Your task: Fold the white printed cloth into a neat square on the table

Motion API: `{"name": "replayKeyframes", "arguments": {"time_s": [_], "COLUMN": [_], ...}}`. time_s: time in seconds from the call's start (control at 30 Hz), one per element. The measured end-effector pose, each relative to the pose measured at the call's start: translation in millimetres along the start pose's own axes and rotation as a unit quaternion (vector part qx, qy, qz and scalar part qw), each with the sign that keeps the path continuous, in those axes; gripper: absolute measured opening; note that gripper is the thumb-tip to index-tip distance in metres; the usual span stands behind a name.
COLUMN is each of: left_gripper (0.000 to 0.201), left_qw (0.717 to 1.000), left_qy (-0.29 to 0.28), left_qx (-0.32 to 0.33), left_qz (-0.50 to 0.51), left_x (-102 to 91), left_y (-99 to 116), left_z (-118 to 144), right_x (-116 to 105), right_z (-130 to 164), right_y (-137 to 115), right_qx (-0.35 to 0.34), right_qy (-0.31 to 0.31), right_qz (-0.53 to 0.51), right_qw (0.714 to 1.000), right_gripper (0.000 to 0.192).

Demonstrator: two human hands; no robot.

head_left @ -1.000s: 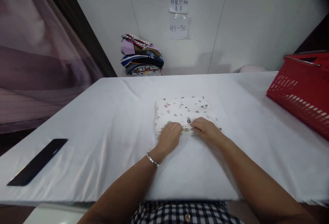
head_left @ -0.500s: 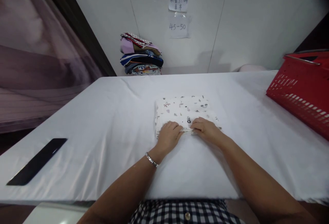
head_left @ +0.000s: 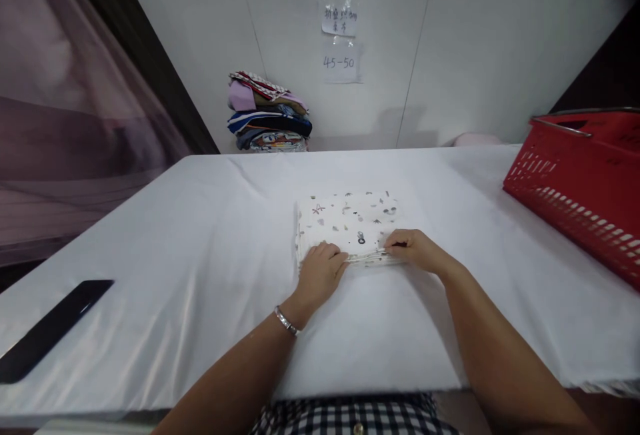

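A folded white cloth point(head_left: 345, 216) with small printed figures lies flat on the white-covered table point(head_left: 370, 335), in layers. My left hand point(head_left: 321, 272), a silver bracelet at its wrist, is closed on the cloth's near edge, fingers on top and thumb at the front fold. Farther along the same edge, my right hand point(head_left: 419, 249) pinches the layers between thumb and fingertips near the right corner. The edge shows between the two hands, while the palms hide the near corners.
At the right of the table stands a red plastic basket point(head_left: 575, 188) with a metal handle. A flat black object point(head_left: 53, 332) lies at the left. Several folded fabrics point(head_left: 270, 115) are stacked beyond the far edge, against the wall. Paper notes point(head_left: 341, 62) hang there.
My right hand has slid to the right along the cloth's near edge, away from my left hand, which keeps its place. The view has shifted slightly.
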State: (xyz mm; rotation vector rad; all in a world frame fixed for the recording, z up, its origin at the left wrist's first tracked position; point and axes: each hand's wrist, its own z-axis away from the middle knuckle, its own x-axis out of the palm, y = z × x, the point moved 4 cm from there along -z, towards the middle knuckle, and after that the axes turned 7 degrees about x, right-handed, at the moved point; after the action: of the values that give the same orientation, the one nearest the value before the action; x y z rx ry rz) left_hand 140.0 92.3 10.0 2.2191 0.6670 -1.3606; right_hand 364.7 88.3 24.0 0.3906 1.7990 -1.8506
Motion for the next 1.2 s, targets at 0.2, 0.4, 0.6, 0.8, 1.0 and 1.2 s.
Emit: {"name": "replayKeyframes", "arguments": {"time_s": [0.2, 0.4, 0.6, 0.8, 1.0, 1.2], "left_gripper": [0.017, 0.017, 0.015, 0.014, 0.015, 0.016], "left_qw": [1.0, 1.0, 0.999, 0.999, 1.0, 0.997], "left_qy": [0.006, -0.001, 0.001, 0.004, -0.011, 0.014], "left_qx": [0.003, -0.005, -0.007, 0.001, -0.004, -0.007], "left_qz": [0.019, 0.028, 0.038, 0.034, 0.018, 0.07], "left_x": [0.8, 0.2, -1.3, -1.0, -3.5, -8.6], "left_y": [-2.4, -1.7, -1.8, 1.0, 5.1, 3.8], "left_z": [0.8, 1.6, 1.6, 3.9, 6.2, 11.9], "right_x": [-13.4, -20.0, -22.4, -19.6, -20.6, 46.3], "right_z": [5.4, -4.0, -13.0, -14.8, -10.7, -7.5], "right_y": [8.1, 18.6, 43.5, 67.5, 39.9, -16.5], "right_qx": [0.073, 0.051, 0.079, 0.169, 0.093, -0.14], "right_qy": [-0.002, 0.111, 0.257, 0.193, 0.252, 0.168], "right_qz": [-0.026, 0.052, 0.154, 0.156, 0.263, 0.284], "right_qw": [0.997, 0.991, 0.951, 0.954, 0.927, 0.934], "right_gripper": [0.016, 0.026, 0.046, 0.065, 0.059, 0.048]}}
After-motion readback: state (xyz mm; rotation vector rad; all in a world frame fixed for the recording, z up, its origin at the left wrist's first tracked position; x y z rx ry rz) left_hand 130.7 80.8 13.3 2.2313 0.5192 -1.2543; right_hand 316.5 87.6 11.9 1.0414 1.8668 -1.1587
